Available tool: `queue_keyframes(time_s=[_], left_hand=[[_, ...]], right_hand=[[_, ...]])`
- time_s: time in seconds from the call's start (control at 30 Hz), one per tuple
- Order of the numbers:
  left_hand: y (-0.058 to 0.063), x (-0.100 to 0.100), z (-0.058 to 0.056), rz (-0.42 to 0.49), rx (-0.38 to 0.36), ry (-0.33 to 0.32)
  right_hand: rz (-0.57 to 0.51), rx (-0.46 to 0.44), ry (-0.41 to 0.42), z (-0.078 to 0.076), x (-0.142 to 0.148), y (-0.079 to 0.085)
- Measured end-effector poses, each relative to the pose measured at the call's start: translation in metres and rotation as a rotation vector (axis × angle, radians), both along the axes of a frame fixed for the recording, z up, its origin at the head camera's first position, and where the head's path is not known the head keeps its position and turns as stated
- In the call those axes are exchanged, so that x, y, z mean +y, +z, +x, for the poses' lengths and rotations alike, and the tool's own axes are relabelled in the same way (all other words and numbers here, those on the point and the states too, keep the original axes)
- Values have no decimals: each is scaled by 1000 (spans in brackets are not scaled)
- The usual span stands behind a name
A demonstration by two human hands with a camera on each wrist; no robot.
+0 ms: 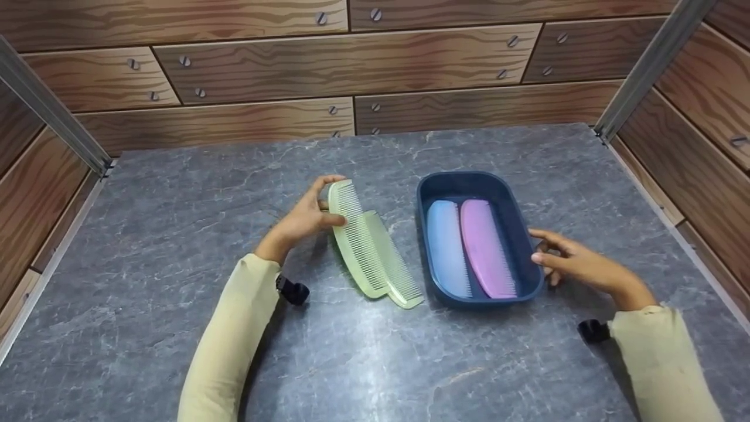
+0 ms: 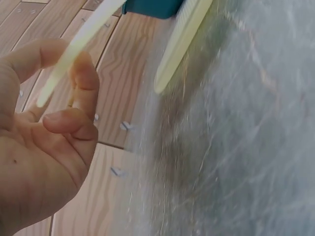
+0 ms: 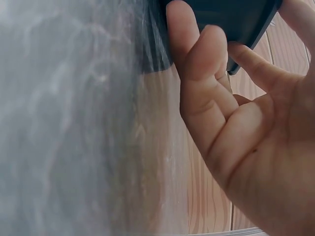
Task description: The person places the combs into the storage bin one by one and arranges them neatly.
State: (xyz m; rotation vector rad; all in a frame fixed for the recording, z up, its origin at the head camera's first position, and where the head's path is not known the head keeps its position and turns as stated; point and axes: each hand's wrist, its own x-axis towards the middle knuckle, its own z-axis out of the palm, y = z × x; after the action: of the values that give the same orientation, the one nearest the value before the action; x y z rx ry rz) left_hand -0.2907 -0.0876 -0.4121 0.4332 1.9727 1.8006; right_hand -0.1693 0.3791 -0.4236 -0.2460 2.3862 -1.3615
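My left hand (image 1: 304, 220) pinches the upper end of a pale green comb (image 1: 348, 246), thumb on its near face and fingers behind. In the left wrist view this comb is raised and slanting. A second pale green comb (image 1: 392, 258) lies partly behind it, its teeth facing right. My right hand (image 1: 577, 264) is at the right side of a dark blue plastic box (image 1: 422, 234), thumb at the rim and fingertips against the outer wall. Side by side in the box lie a blue comb (image 1: 448, 249) and a pink-purple comb (image 1: 486, 249).
The grey marbled tabletop (image 1: 146, 264) lies under everything. Wood-patterned panels (image 1: 263, 70) close off the back and both sides, with grey metal posts (image 1: 650, 70) at the corners. A small black camera (image 1: 293, 291) sits on each wrist.
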Motion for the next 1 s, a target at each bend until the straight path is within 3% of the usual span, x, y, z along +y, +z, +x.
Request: queue_keyframes(time_s=[0.33, 1.0], left_hand=[[2, 6, 6, 47, 14, 11], [36, 35, 7, 125, 64, 41]], right_hand=[[-15, -29, 5, 0, 1, -1], [-2, 2, 11, 0, 0, 0]])
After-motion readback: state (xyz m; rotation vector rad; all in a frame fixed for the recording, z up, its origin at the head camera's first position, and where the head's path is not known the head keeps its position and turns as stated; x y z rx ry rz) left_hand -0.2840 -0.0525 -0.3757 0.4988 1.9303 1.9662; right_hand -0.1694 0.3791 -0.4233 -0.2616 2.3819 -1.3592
